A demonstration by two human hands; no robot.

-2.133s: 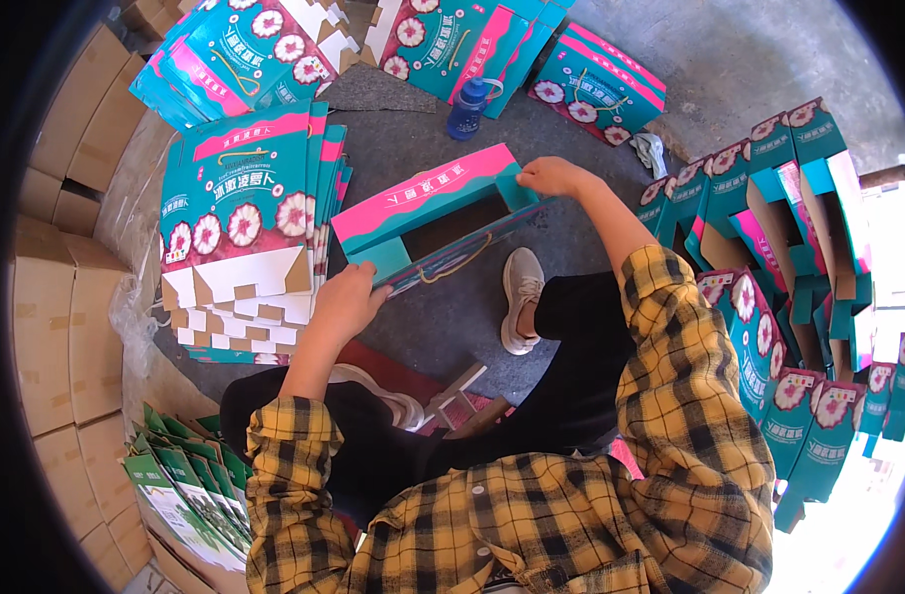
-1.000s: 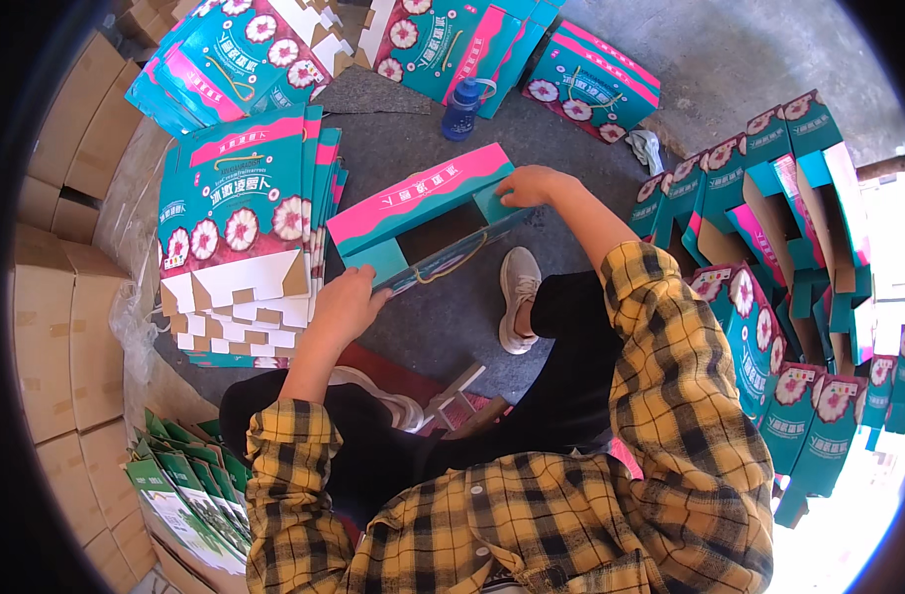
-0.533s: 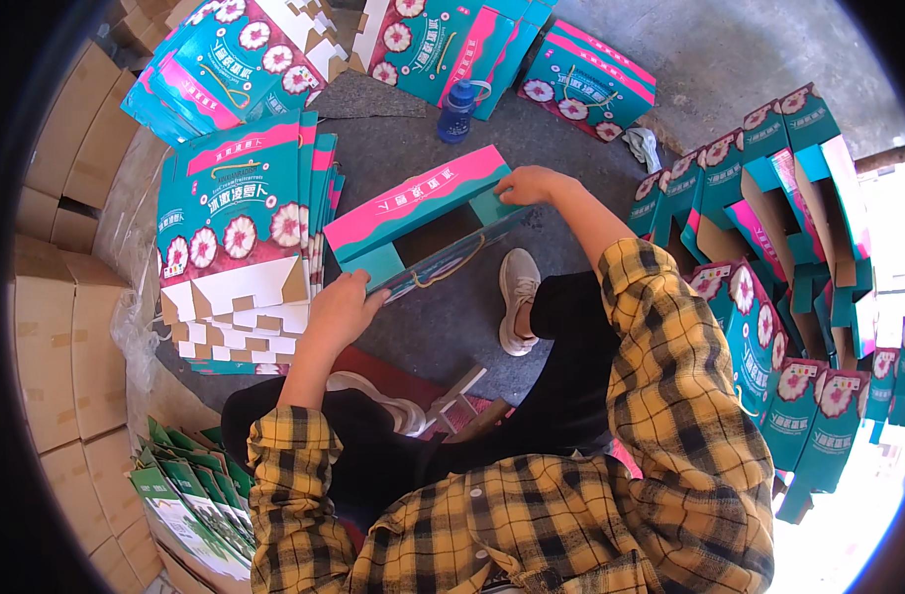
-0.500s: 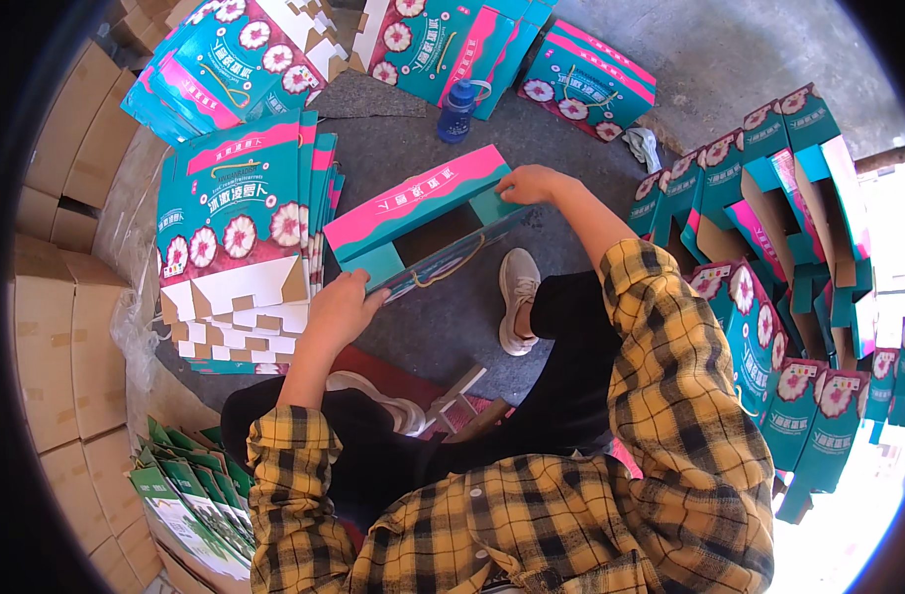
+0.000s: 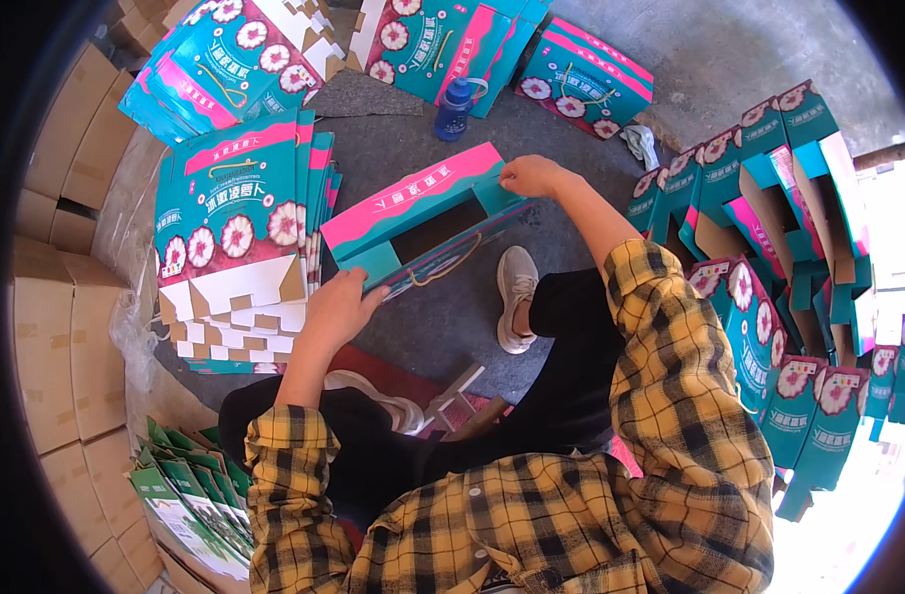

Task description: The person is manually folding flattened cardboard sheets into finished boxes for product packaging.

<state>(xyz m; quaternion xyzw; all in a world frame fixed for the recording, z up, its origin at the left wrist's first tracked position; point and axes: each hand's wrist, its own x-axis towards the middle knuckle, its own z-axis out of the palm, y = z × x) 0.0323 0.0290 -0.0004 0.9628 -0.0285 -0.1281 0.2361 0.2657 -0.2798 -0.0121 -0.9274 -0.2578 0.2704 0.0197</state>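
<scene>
On my feed, the left hand [image 5: 338, 309] and right hand [image 5: 535, 177] grip opposite ends of the open carton [image 5: 413, 195]; I see flat cartons [image 5: 233, 193] left of it, a blue bottle [image 5: 452, 113] beyond.

I register one garment as reference: a long-sleeved shirt [image 5: 547, 495], yellow and black plaid crossed by thin dark lines. Pale round buttons [image 5: 475, 492] run down the shirt's front. At the shirt's sleeve ends, I see a rolled left cuff [image 5: 292, 436] and a rolled right cuff [image 5: 651, 265]; beyond them, forearms are bare. Forward of the shirt: plain black trousers [image 5: 576, 346], then light-coloured shoes [image 5: 518, 282], one showing laces and a whitish sole.
</scene>
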